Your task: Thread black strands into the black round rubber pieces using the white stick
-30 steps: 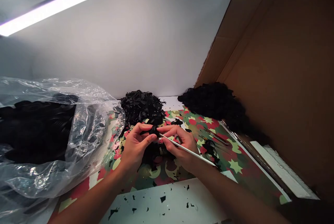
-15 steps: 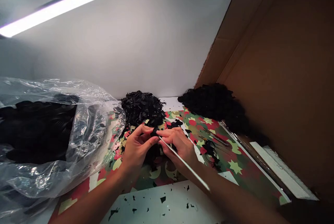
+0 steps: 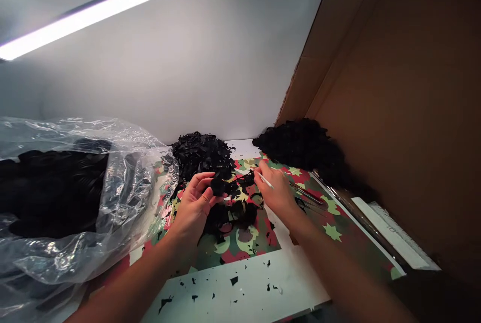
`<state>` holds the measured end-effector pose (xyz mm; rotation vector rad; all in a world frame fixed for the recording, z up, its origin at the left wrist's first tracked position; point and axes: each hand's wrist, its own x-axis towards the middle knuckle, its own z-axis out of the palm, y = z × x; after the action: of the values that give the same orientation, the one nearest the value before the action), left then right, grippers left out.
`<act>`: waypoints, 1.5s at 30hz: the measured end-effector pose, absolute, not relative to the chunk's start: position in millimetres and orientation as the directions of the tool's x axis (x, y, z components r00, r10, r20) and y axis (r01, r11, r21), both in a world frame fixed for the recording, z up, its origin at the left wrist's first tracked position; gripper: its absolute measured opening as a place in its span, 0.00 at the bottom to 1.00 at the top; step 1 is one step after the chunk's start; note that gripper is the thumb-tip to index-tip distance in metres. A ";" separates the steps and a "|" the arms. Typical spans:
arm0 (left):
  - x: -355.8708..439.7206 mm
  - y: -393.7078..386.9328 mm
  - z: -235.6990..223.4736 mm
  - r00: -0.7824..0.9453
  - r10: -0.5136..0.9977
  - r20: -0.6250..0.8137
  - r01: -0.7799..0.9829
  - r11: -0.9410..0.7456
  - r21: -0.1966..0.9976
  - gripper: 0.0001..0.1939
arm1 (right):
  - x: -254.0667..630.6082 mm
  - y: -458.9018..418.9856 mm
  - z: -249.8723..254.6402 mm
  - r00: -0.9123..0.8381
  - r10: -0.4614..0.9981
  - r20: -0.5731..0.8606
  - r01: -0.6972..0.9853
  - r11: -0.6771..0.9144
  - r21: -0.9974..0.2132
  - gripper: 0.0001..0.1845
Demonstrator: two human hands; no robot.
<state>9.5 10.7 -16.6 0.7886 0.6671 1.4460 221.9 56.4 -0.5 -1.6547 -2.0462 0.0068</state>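
Between the thumb and fingers of my left hand (image 3: 193, 205) is a small round black piece (image 3: 217, 186), its flat face turned toward me. My right hand (image 3: 275, 190) grips a thin white-handled tool (image 3: 266, 180) whose dark, slender tip points left toward that piece. A gap separates the two hands. Below them, black scraps and ring-like offcuts (image 3: 246, 212) lie on a patterned red, green and yellow sheet (image 3: 332, 232). Just beyond my left hand rises a heap of black shreds (image 3: 203, 152).
A clear plastic bag (image 3: 128, 197) of black pieces fills the left side. At the back right, a dark fluffy pile (image 3: 304, 145) rests against a cardboard panel (image 3: 394, 87). Metal tweezers (image 3: 308, 195) and a white strip (image 3: 389, 232) lie to the right.
My right hand has drawn away to the right with the tool, which now points left. The round black piece shows more fully in my left hand.
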 end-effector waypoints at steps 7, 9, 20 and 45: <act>4.5 9.1 4.3 0.063 0.998 -0.004 -0.645 0.043 0.763 0.18 | 235.6 66.8 3.7 -0.093 0.963 0.254 0.771 0.231 -0.594 0.09; 3.8 9.2 8.5 0.064 0.997 -0.053 -0.641 0.082 0.763 0.21 | 231.2 64.4 3.6 -0.172 0.954 0.244 0.623 0.298 -0.723 0.10; 6.5 3.6 4.5 0.059 0.997 0.046 -0.391 -0.019 0.920 0.15 | 182.1 16.7 7.0 -0.366 0.886 0.285 0.302 0.403 -0.864 0.15; 9.6 5.4 -0.3 0.060 0.982 0.179 -0.133 -0.170 0.976 0.18 | 183.9 27.4 13.0 -0.476 0.809 0.346 0.335 0.530 -0.779 0.17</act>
<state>9.6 5.4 -0.3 1.2722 0.9728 1.3395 183.9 27.4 13.0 -0.9253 -2.0456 0.8355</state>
